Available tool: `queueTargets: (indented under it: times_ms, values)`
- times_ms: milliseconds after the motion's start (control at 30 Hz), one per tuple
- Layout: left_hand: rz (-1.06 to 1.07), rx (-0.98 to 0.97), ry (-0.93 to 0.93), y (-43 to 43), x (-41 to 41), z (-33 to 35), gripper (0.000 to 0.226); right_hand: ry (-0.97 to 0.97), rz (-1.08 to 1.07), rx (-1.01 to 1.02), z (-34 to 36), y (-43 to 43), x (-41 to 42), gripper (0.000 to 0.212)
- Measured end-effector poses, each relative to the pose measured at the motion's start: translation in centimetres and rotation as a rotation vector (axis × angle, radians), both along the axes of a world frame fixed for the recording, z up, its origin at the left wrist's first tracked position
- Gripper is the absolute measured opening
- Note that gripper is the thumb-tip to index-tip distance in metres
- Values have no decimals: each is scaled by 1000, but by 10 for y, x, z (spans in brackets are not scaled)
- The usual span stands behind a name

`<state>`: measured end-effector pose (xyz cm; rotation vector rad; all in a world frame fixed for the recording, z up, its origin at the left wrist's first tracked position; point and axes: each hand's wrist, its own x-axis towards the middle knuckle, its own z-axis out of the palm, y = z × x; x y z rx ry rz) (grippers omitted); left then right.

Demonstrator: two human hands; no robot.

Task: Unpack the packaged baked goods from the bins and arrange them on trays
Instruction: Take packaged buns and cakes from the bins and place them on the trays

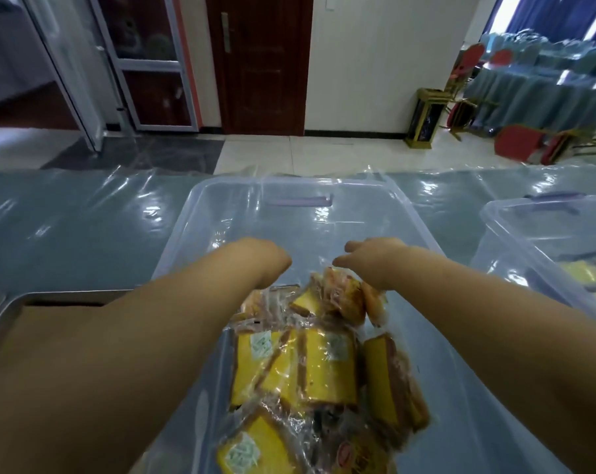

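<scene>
A clear plastic bin (187, 230) stands in front of me on the covered table. Several wrapped yellow cake slices (324, 367) lie piled in its near half. Both my arms reach into the bin. My left hand (260, 263) hangs over the left edge of the pile with its fingers bent down and hidden behind the knuckles, so I cannot see whether it holds anything. My right hand (375, 263) pinches the clear wrapper of the topmost brown-and-yellow package (341, 295), which is lifted slightly at the far end of the pile.
A metal tray (6, 314) lies at the left, partly under my left forearm. A second clear bin (515, 234) with yellow cakes stands at the right. Shiny plastic sheeting (84, 213) covers the table. Behind are a door, floor tiles and red chairs.
</scene>
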<state>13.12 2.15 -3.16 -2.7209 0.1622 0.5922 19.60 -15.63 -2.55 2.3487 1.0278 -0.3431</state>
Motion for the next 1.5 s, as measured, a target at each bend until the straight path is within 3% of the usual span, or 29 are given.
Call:
queueTargets:
  times_ms: [233,333,600,800,1000,1267,1500]
  values:
    - [75,30,126,10,19,-53,48,90,13,-119,-15,9,-2,57]
    - [100,86,218,13,21,-63,46,152,-49,-70,-14,10,-4,50]
    - [26,139,218,11,23,-55,52,143,7,31,-8,1,-4,46]
    - [109,-159,75,8,38,-34,64,134,-36,112,15,-2,-15,37]
    - [129,-516,-126,-9,65,-21,52,92,-20,148,49,-11,-37,38]
    - [206,-761,-7,-32,75,-56,34,41,33,247,37,-27,-50,31]
    - [393,-852,57,-40,83,-66,73,57,29,251,15,-37,-42,42]
